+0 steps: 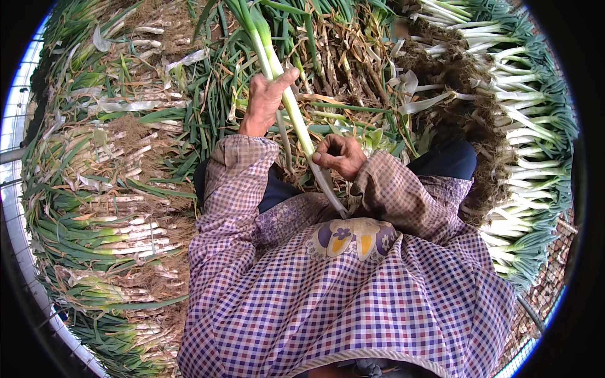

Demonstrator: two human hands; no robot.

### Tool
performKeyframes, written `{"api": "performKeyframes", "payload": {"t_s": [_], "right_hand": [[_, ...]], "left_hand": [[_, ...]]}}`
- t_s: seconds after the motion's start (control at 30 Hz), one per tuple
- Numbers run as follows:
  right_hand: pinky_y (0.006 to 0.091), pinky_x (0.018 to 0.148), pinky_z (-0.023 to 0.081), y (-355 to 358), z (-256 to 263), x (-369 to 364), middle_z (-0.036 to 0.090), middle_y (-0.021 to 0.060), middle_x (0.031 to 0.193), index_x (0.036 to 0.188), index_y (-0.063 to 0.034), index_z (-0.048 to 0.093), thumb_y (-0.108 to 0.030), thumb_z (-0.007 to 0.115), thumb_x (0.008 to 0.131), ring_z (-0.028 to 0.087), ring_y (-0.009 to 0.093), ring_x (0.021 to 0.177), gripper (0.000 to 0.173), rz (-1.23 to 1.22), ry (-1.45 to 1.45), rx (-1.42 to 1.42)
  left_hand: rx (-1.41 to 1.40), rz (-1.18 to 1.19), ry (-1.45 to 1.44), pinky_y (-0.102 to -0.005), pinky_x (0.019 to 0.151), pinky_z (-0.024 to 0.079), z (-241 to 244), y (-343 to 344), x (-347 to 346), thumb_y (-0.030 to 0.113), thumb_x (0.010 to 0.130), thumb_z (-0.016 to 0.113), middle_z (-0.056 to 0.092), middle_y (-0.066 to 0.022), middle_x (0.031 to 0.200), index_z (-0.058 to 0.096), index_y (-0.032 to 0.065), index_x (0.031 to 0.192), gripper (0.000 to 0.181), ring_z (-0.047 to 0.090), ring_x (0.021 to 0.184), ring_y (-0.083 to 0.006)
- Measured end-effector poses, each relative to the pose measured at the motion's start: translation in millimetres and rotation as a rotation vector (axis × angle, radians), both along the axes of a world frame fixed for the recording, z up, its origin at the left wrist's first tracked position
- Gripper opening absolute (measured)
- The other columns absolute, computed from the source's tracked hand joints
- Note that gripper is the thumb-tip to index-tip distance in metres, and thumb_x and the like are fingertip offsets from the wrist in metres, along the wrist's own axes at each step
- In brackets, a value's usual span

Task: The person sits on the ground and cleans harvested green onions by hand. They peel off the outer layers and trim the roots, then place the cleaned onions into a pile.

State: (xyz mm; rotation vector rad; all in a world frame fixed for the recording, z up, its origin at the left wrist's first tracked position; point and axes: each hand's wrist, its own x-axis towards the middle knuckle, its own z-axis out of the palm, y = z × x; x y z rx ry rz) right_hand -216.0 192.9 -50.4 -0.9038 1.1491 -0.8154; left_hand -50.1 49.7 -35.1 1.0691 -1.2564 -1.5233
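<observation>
My left hand [267, 101] is wrapped around a thick green onion [297, 118], thumb pointing up along its stalk. The stalk slants from the green leaves at the top down toward my lap. Lower on it, my right hand [342, 157] pinches the stalk's side between thumb and forefinger. Below that pinch, a pale, greyish lower part [331, 191] of the onion reaches my checked smock [350, 302]; whether this is loose skin or the stalk itself, I cannot tell. A thinner, dull strip [284, 141] hangs beneath my left hand.
Uncleaned green onions [132, 238] with dirty roots and dry leaves are piled along the left. White-stalked onions [524, 156] lie in a row on the right, roots inward. Ahead are dry-leaved stalks [350, 71]; loose peelings [416, 97] lie near my right knee [446, 158].
</observation>
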Motion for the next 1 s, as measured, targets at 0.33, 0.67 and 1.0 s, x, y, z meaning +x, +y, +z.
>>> {"api": "performKeyframes", "payload": {"t_s": [0.33, 0.67, 1.0], "right_hand": [[0.0273, 0.065, 0.044, 4.6, -8.4, -25.0, 0.057, 0.0065, 0.081, 0.082, -0.0042, 0.050, -0.011, 0.061, 0.082, 0.053, 0.013, 0.072, 0.013, -0.024, -0.279, -0.173], [0.0375, 0.063, 0.051, 8.6, 3.2, -6.6, 0.063, 0.0126, 0.083, 0.105, -0.0015, 0.060, -0.032, 0.076, 0.074, 0.063, 0.025, 0.077, 0.047, 0.081, 0.488, -0.257], [0.0317, 0.059, 0.048, 0.3, -3.5, -9.3, 0.061, 0.0046, 0.072, 0.082, -0.0090, 0.056, -0.026, 0.063, 0.085, 0.054, 0.017, 0.058, 0.019, 0.010, 0.149, 0.042]], "left_hand": [[0.012, 0.190, -0.052, -0.0283, 0.046, 0.045, -16.8, -4.2, 2.2, 0.035, 0.074, 0.077, 0.054, -0.0068, 0.058, 0.064, -0.0069, 0.075, 0.044, 0.053, 0.051, -0.0141], [-0.023, 0.385, -0.760, -0.0328, 0.049, 0.050, 0.7, 3.5, -8.7, 0.037, 0.074, 0.077, 0.060, -0.0095, 0.061, 0.058, -0.0027, 0.078, 0.044, 0.059, 0.051, -0.0196], [0.013, 0.324, -0.953, -0.0260, 0.041, 0.047, -5.0, -6.6, -8.8, 0.037, 0.079, 0.072, 0.060, -0.0068, 0.064, 0.053, -0.0021, 0.090, 0.044, 0.055, 0.046, -0.0125]]}}
